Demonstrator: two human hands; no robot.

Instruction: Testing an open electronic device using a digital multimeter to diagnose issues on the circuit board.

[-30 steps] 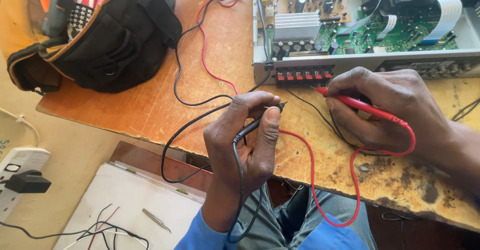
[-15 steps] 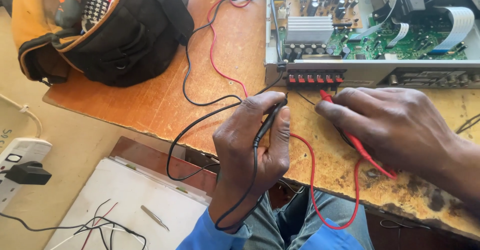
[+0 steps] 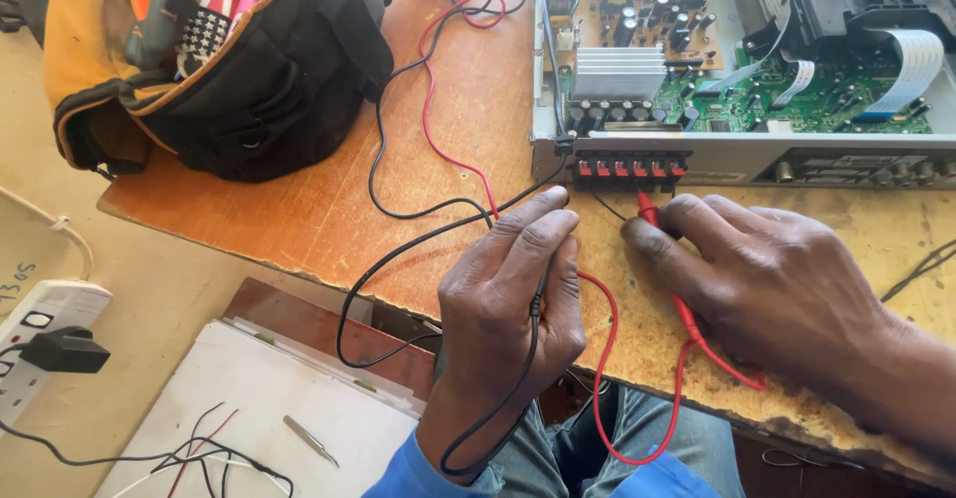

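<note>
On the worn wooden workbench [image 3: 299,209], front edge: left hand [image 3: 513,294], fingers curled closed around a black test probe [image 3: 543,279], its black lead [image 3: 398,259] looping off the table edge and back up toward the far side. Right hand [image 3: 777,284], palm down, fingers closed over a red test probe [image 3: 647,209], tip pointing at the row of red terminals [image 3: 627,167] on the rear panel of an opened audio unit [image 3: 737,90]; the red lead [image 3: 607,378] trails under the hand and hangs in a loop below the bench edge. Inside the unit: finned metal heatsink [image 3: 619,72], green circuit board [image 3: 797,100], white ribbon cables [image 3: 911,65]. Far left of bench: black and orange tool bag [image 3: 249,70], open, tools showing. Below, left: white power strip [image 3: 45,314] with black plug; white board [image 3: 259,408] bearing loose wires and tweezers [image 3: 309,440].
</note>
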